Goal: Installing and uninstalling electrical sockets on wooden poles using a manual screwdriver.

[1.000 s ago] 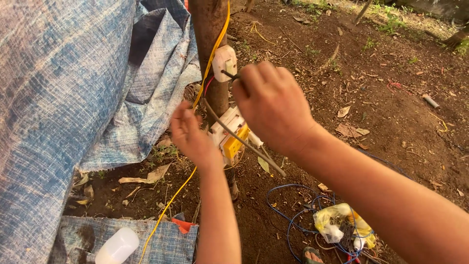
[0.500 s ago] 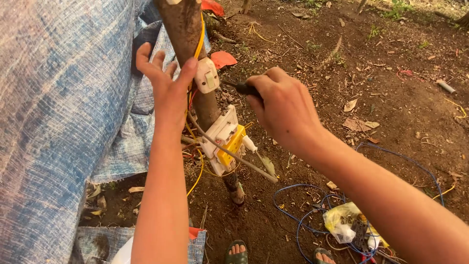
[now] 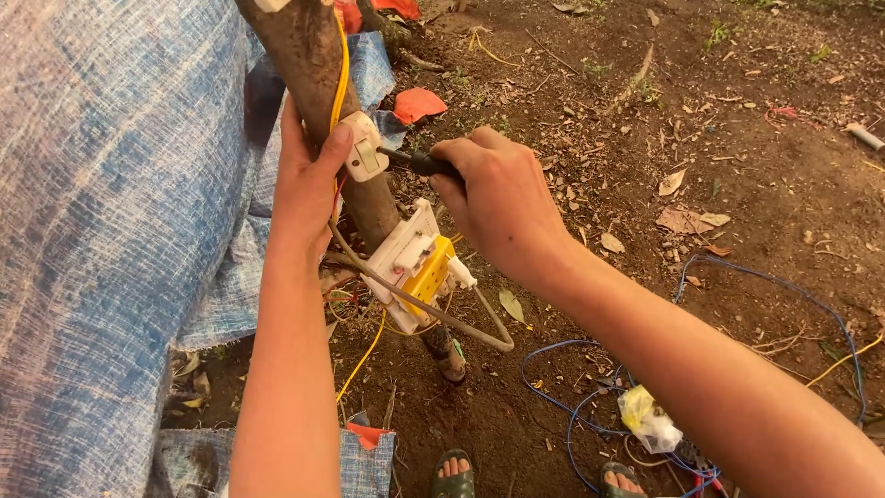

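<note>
Screwdriver point(image 3: 419, 163) in right hand point(image 3: 502, 203) grip

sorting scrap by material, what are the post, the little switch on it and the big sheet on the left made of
Post: rough brown wood, bark-like, unfinished. Switch pinned by the left hand: smooth cream plastic, slightly glossy. Sheet: woven blue-white tarp, probably plastic; visible crosshatch weave.

Soft, warm daylight fills the view, even and fairly bright, with no hard sun patches. Shadows are faint: a dim one lies on the ground point(image 3: 737, 184) beside the wooden post point(image 3: 313, 65). The blue tarp point(image 3: 101, 231) looks slightly washed out. Focus is sharp at the centre; the right forearm point(image 3: 737, 397) near the lower edge is a little soft.
</note>
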